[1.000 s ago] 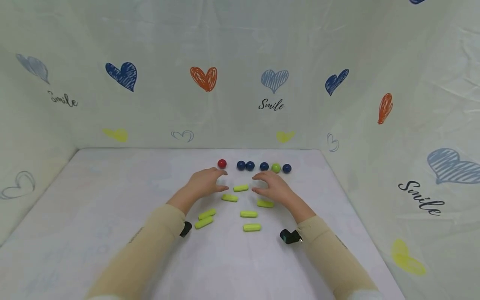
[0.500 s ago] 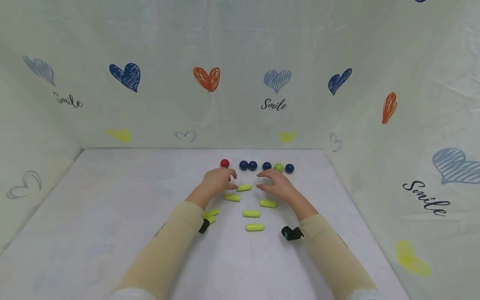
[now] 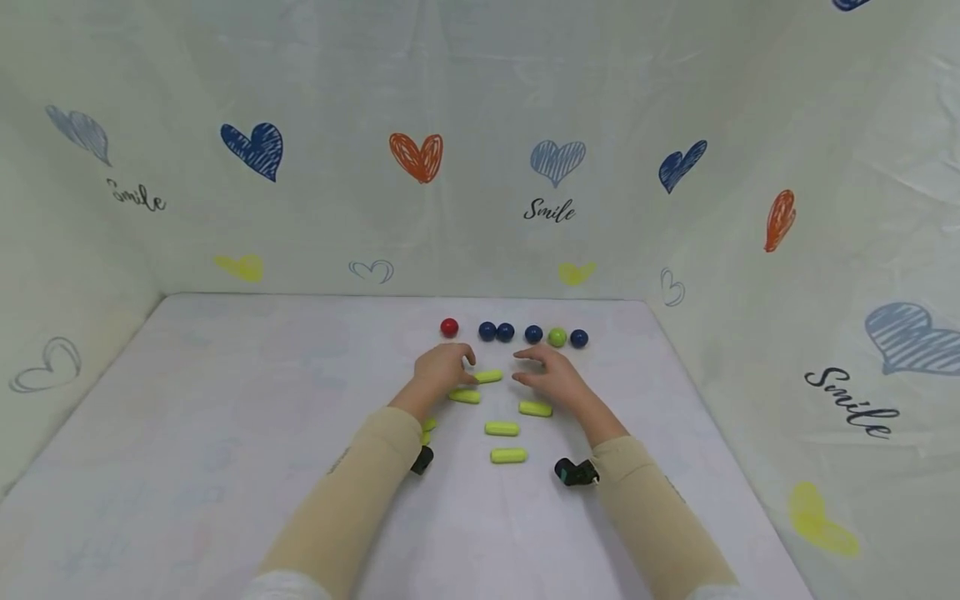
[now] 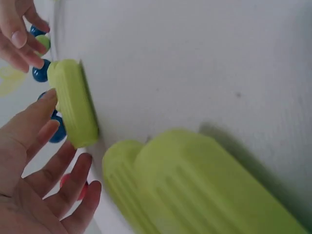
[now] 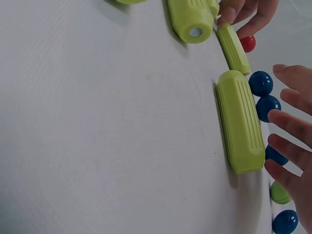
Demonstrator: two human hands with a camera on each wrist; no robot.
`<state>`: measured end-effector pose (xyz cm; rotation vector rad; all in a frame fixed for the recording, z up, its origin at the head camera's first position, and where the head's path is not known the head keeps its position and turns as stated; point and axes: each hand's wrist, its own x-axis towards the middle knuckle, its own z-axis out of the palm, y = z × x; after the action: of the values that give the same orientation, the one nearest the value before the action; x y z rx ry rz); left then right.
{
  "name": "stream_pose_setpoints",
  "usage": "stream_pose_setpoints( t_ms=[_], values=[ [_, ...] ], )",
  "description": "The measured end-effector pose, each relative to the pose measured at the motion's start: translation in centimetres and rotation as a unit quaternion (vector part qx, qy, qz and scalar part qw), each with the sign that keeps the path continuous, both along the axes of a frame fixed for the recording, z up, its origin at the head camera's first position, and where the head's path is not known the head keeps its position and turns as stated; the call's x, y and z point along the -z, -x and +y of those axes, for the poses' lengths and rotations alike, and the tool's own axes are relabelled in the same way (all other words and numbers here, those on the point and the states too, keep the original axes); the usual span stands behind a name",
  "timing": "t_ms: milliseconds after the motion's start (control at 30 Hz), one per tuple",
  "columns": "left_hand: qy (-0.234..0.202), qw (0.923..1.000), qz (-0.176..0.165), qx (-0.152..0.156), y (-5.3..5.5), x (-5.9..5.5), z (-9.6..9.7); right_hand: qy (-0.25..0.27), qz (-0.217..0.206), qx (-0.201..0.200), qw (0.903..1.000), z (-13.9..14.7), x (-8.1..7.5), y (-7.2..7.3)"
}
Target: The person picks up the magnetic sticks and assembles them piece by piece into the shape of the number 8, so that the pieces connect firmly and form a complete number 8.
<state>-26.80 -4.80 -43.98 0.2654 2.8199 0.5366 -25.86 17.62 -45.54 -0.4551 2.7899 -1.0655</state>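
Stubby yellow-green ribbed rods lie on the white table. In the head view my left hand (image 3: 444, 367) is at the left end of the farthest rod (image 3: 490, 377), its thumb tip against or just beside it; contact is unclear. Another rod (image 3: 464, 397) lies just below that hand. My right hand (image 3: 555, 374) hovers right of the farthest rod, fingers spread and holding nothing, above a nearer rod (image 3: 536, 409). The right wrist view shows a silvery disc in one rod's end (image 5: 196, 32). Two rods at the left are mostly hidden by my left wrist.
Along the back lie a red ball (image 3: 449, 327), several dark blue balls (image 3: 487, 332) and a green ball (image 3: 557, 337). Two rods, one at mid-table (image 3: 502, 428) and one nearer (image 3: 508, 456), lie between my arms. A heart-printed curtain (image 3: 322, 217) hangs behind the table (image 3: 225, 400).
My left hand has moved right, up to the farthest rod, and its forearm now covers most of the two left rods. My right hand has barely moved.
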Motion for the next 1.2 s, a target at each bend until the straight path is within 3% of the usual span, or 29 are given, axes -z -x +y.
stream_pose_setpoints(
  t_ms=[400, 767, 1200],
  values=[
    [0.038, 0.9993, -0.001, 0.005, -0.1, -0.2, 1.8, 0.007, 0.012, 0.015, 0.9998, -0.7, 0.5, -0.1],
    [0.003, 0.9999, -0.003, -0.016, 0.2, -0.3, 1.3, 0.042, 0.025, 0.071, 0.9962, -1.1, 0.1, 0.5],
    [-0.025, 0.9983, -0.007, -0.052, 0.6, -0.5, 0.5, -0.012, 0.079, 0.087, 0.9930, -0.3, -1.4, 2.5]
  ],
)
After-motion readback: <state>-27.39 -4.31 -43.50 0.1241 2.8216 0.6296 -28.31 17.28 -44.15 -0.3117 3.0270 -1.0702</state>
